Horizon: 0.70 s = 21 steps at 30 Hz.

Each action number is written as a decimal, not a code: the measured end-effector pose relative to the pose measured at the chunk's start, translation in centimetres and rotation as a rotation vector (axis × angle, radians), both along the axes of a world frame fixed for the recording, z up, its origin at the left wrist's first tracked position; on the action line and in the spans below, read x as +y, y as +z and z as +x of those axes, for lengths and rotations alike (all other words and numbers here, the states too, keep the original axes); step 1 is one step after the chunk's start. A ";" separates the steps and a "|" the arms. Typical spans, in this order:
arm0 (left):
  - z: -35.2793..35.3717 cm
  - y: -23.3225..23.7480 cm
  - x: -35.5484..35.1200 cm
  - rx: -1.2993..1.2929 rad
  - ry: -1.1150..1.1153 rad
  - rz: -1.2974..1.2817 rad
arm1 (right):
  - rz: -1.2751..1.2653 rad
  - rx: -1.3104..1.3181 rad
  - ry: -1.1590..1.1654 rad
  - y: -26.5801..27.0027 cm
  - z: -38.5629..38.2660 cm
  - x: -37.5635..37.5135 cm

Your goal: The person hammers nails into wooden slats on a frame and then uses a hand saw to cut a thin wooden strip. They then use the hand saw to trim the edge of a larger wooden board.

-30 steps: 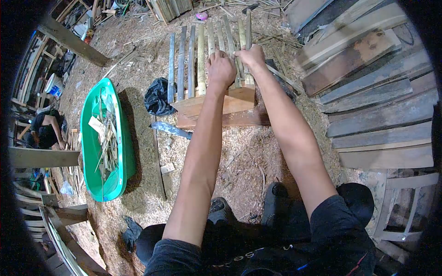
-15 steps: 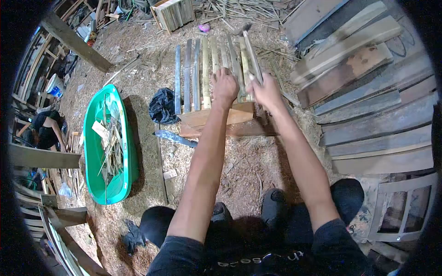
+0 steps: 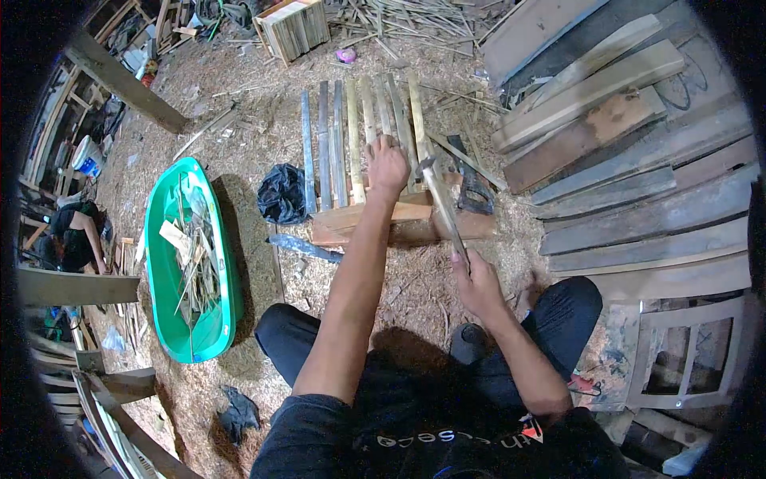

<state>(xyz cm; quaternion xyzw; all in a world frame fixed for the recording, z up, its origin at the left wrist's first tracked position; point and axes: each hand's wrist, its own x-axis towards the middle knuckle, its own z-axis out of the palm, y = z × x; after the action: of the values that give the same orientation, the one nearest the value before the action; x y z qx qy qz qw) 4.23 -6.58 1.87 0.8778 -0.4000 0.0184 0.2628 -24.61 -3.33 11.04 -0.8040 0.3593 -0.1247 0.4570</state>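
Observation:
Several narrow wooden slats (image 3: pixel 353 144) lie side by side, their near ends on a wooden block (image 3: pixel 351 223). My left hand (image 3: pixel 388 169) is closed over the middle slats, its fingers curled on one; what lies under the fingers is hidden. My right hand (image 3: pixel 476 283) is closed around the lower end of the handle of a hammer (image 3: pixel 444 209). The hammer's head is close to the right-hand slats, just right of my left hand. A handsaw (image 3: pixel 474 191) with a dark handle lies beside the block on the right.
A green tub (image 3: pixel 156 299) with wood scraps stands left, near a black plastic bag (image 3: pixel 282 194). Boards (image 3: pixel 622 191) are laid out along the right. A crate of slats (image 3: pixel 295 32) stands at the back. Another person (image 3: pixel 76 239) crouches far left.
The hammer has come down and toward me in my right hand, its head now near the slats. My left hand stays on the slats. The handsaw has come into clear view.

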 end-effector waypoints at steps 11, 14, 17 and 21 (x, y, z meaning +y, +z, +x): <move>0.4 -0.4 -0.1 -0.039 -0.027 0.000 | 0.016 0.019 -0.002 0.8 0.2 0.9; 0.2 -0.5 -0.1 -0.007 -0.017 0.014 | 0.064 0.000 0.006 0.2 0.0 0.6; 0.3 -0.8 -0.3 -0.006 -0.009 0.018 | -0.016 0.036 0.015 -2.4 -0.8 0.1; 0.2 -0.4 0.0 0.027 -0.018 0.042 | 0.019 0.001 -0.013 -0.6 -0.4 0.2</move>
<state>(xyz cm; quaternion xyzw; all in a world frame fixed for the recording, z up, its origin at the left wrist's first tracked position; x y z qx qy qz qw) 4.48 -6.63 1.47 0.8798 -0.4045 -0.0043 0.2497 -25.04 -3.11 10.44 -0.7975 0.3659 -0.1238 0.4635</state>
